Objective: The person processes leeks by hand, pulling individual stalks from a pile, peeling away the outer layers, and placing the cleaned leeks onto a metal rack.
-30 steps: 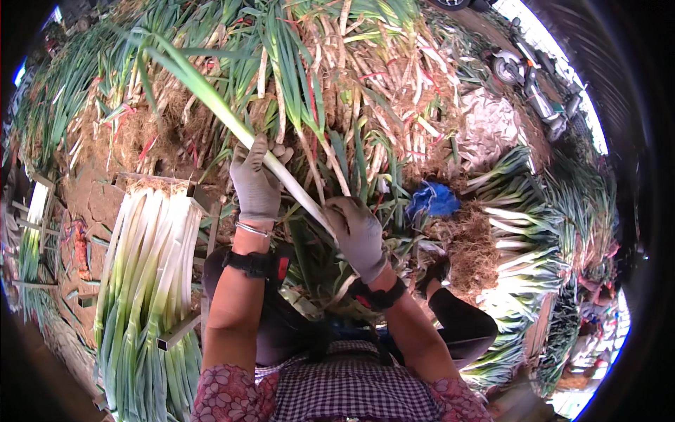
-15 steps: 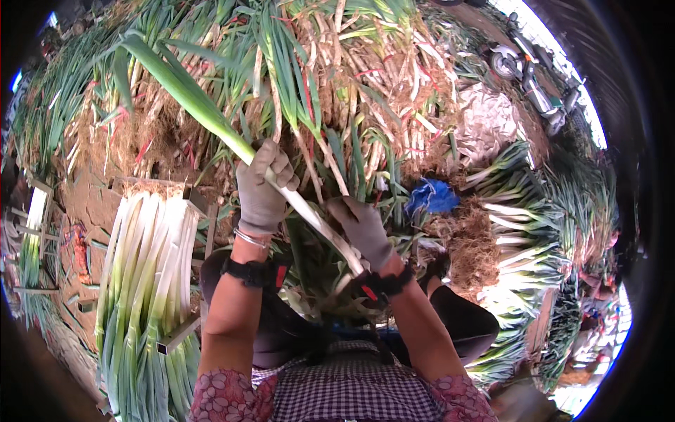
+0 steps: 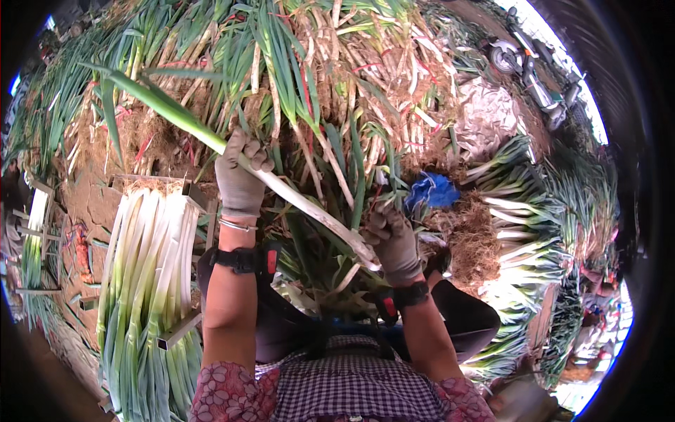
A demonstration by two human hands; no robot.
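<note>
My left hand (image 3: 242, 172), in a grey work glove, is closed around the stalk of a long green onion (image 3: 302, 202). The stalk slants across in front of me, with its green leaves at the upper left and its white root end at the lower right. Beside that root end is my right hand (image 3: 394, 243), gloved too, with its fingers curled in. What those fingers hold, if anything, I cannot make out. Loose leaves and peelings (image 3: 302, 257) lie below the stalk, between my legs.
Cleaned green onions (image 3: 144, 274) fill a metal-framed rack (image 3: 179, 330) on the left. Unpeeled onions (image 3: 337, 77) with roots and red ties are heaped ahead. A blue crumpled bag (image 3: 432, 191) and a row of white-stemmed onions (image 3: 517, 246) are at right; a scooter (image 3: 531, 77) stands beyond.
Both hands have moved apart: the left one to the left with the onion, the right one to the right and slightly down. The onion's leaf end has swung left and lower.
</note>
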